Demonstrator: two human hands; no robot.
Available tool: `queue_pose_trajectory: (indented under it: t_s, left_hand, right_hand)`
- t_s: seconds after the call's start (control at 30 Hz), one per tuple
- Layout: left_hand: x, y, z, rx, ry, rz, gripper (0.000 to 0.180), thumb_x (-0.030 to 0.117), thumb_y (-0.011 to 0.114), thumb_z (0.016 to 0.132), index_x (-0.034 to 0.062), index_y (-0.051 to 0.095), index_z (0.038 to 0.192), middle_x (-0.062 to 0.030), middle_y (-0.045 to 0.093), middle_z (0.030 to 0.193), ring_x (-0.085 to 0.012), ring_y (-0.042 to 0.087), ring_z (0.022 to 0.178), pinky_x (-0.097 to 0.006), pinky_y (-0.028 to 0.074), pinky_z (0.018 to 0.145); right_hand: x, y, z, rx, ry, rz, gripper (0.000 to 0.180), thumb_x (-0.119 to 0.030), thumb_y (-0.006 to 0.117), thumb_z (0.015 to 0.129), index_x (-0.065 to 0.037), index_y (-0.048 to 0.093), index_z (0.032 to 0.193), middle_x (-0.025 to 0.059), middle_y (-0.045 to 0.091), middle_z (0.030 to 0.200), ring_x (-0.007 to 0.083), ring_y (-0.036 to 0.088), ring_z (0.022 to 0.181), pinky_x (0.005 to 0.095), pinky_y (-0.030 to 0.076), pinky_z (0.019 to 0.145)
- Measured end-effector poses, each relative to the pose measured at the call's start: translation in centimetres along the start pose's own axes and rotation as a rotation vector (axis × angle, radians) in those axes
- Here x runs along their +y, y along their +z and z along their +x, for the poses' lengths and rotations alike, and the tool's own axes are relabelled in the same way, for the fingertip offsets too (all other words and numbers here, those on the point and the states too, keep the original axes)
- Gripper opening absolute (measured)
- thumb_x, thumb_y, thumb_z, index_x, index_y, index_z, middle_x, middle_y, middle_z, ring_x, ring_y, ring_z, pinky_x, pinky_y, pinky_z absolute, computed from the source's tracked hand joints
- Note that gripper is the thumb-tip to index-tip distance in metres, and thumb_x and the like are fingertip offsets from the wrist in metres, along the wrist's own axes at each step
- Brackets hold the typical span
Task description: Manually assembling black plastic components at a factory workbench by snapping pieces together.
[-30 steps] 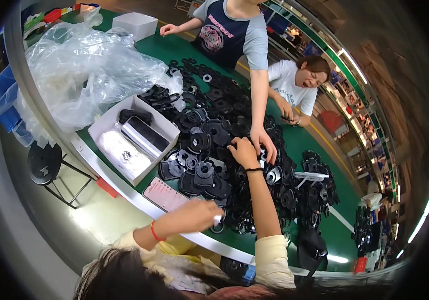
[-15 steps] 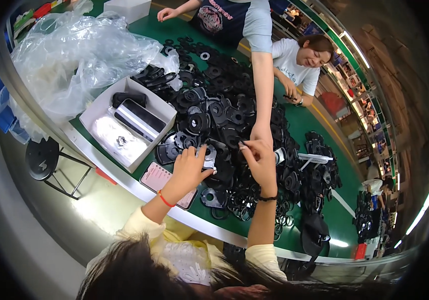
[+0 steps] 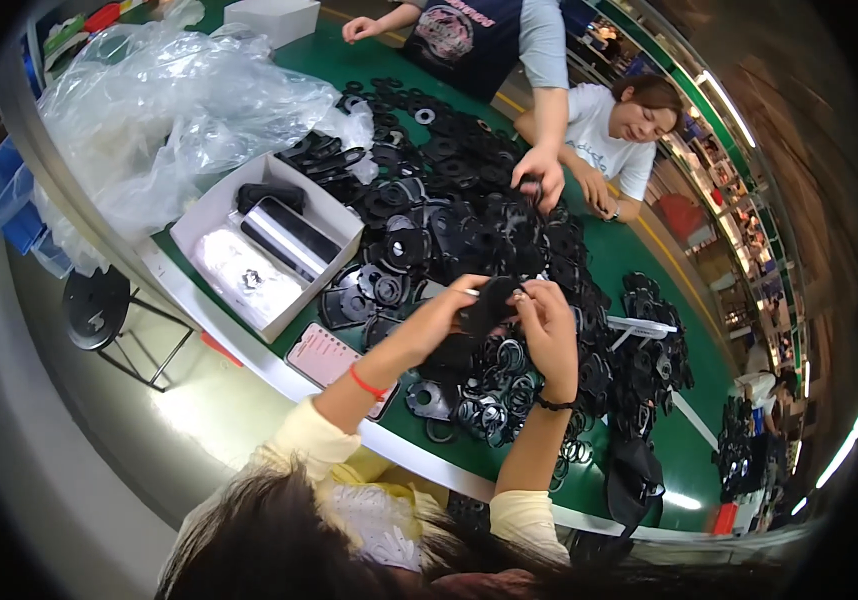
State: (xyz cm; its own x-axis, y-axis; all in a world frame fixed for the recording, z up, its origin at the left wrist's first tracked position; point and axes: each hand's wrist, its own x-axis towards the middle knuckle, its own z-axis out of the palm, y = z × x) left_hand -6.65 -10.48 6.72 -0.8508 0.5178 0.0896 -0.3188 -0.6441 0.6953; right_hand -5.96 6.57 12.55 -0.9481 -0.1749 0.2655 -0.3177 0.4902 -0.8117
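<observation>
My left hand [image 3: 446, 312] and my right hand [image 3: 553, 330] are close together over the near side of a heap of black parts [image 3: 454, 225]. Between them they grip a dark, rounded part [image 3: 492, 304]; its finer shape is hard to make out against the heap. The fingers of both hands are bent round its edges. Just below lie many loose black rings [image 3: 494, 415] and a flat black plate with a round hole [image 3: 430, 399]. A phone [image 3: 321, 352] with a lit screen rests near the table edge, beneath my left forearm.
A white box [image 3: 277, 311] with a dark cylinder stands on the left, beside a big clear plastic bag [image 3: 164, 120]. Across the green table [image 3: 689, 445], a co-worker's hand [image 3: 541, 178] reaches into the heap; another person sits beyond. A white-handled tool [image 3: 641, 327] lies to the right.
My left hand has come up and right from the heap to the dark part at my right hand. The co-worker's hand has drawn back from my right hand to the heap's far side.
</observation>
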Motion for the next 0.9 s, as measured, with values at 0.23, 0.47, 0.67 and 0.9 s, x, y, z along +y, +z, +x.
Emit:
queue_pose_trajectory:
  t_s: [0.23,0.47,0.67,0.9]
  left_hand:
    - [-4.8,2.2,3.0,0.114,0.154,0.327,0.026,0.019,0.053,0.092,0.0012,0.053,0.111,-0.0034,0.060,0.098,-0.0088,0.056,0.086,-0.024,0.045,0.077]
    - [-9.1,0.9,4.5,0.215,0.317,0.517,0.022,0.018,0.056,0.090,-0.0027,0.059,0.096,-0.0045,0.064,0.083,-0.0095,0.056,0.078,-0.026,0.045,0.072]
    - [-9.1,0.0,4.5,0.364,0.315,0.229,0.017,0.015,0.054,0.092,-0.0019,0.057,0.094,-0.0055,0.065,0.086,-0.0073,0.058,0.078,-0.021,0.045,0.069]
    - [-9.1,-0.5,4.3,0.398,0.305,0.137,0.014,0.014,0.050,0.094,0.0008,0.054,0.096,-0.0049,0.064,0.089,-0.0071,0.058,0.078,-0.021,0.045,0.069]
  right_hand:
    - [3.1,-3.5,-0.5,0.007,0.230,-0.147,0.028,-0.013,0.072,0.077,0.000,0.047,0.072,0.0005,0.050,0.062,0.0037,0.046,0.054,0.0208,0.036,0.047]
    - [3.6,-4.9,-0.5,-0.139,0.304,-0.128,0.024,-0.007,0.065,0.082,0.001,0.051,0.100,0.0017,0.054,0.070,0.0060,0.052,0.056,0.0192,0.040,0.048]
    - [6.9,-5.5,-1.1,-0.223,0.407,-0.181,0.022,-0.011,0.061,0.082,-0.001,0.058,0.101,0.0083,0.062,0.072,0.0123,0.060,0.057,0.0243,0.046,0.047]
    - [7.2,-1.6,0.0,-0.633,0.417,-0.397,0.036,-0.016,0.079,0.059,0.002,0.061,0.085,0.0133,0.065,0.071,0.0199,0.063,0.061,0.0306,0.048,0.056]
